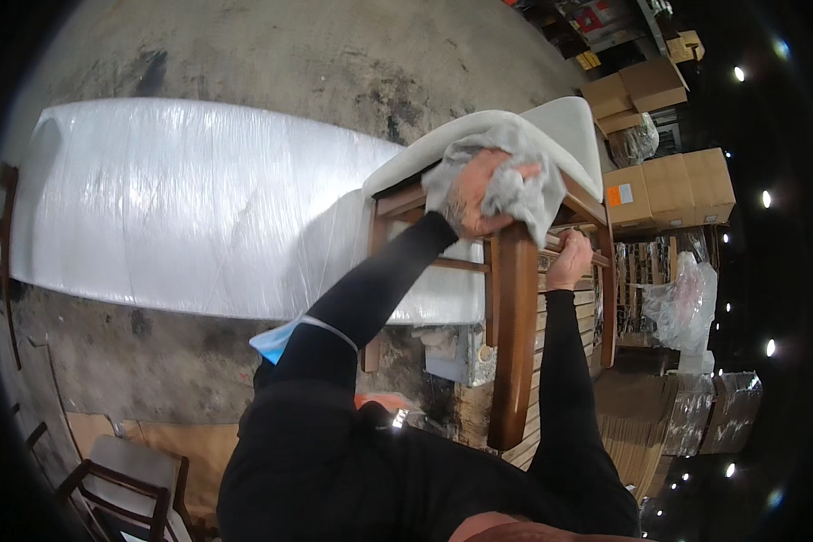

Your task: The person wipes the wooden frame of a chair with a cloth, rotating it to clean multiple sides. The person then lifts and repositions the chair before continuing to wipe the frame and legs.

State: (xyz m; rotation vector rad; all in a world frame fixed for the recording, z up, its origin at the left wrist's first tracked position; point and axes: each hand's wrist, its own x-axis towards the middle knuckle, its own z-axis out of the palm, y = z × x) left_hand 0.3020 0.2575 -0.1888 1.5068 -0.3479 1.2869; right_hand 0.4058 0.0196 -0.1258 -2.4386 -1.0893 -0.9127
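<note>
In front of me a chair with a brown wooden frame (513,352) and a pale upholstered seat (406,164) is tipped over, one thick leg pointing toward me. My left hand (471,197) is closed on a crumpled light grey cloth (515,149), pressing it against the frame where the leg meets the seat. Fingers of my right hand (571,262) are wrapped round a wooden rail (596,258) on the chair's right side. The cloth hides the joint beneath it.
A long plastic-wrapped piece (163,208) lies left of and behind the chair. Cardboard boxes (677,190), bunched clear plastic (686,303) and flattened cardboard (637,411) stand at right. Another dark-framed chair (122,488) sits lower left. A blue face mask (275,341) hangs on my left arm.
</note>
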